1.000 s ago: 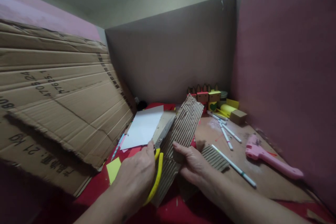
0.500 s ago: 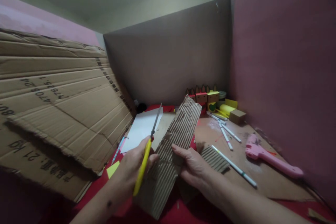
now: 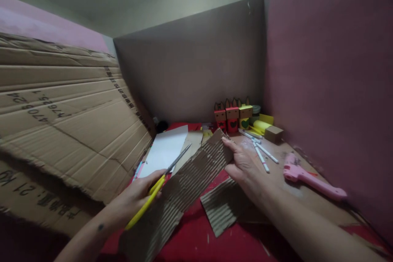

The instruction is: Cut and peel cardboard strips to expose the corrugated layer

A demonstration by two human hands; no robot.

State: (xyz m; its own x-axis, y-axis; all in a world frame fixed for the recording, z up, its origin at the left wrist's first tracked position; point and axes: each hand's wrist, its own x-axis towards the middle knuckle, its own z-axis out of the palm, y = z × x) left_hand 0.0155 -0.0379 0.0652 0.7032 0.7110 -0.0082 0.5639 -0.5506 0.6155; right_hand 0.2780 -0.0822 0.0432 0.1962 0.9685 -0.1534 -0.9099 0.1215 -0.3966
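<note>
My left hand (image 3: 135,196) is closed round yellow-handled scissors (image 3: 159,182), whose blades point up and right toward a white sheet (image 3: 164,149). A long strip of corrugated cardboard (image 3: 187,188) runs from the lower middle up to the right. Its far end is pinched by my right hand (image 3: 242,161). A smaller corrugated piece (image 3: 222,208) lies on the red surface (image 3: 196,233) below my right wrist.
A big flattened cardboard box (image 3: 67,118) leans at the left. At the back stand small coloured paper blocks (image 3: 232,114), a yellow roll (image 3: 260,125) and a brown cube (image 3: 273,133). Several markers (image 3: 260,153) and a pink glue gun (image 3: 307,178) lie at the right, beside the wall.
My right hand slid from the strip's middle up to its far end. The strip swung down and left, uncovering the smaller piece. The scissors tilted to the right.
</note>
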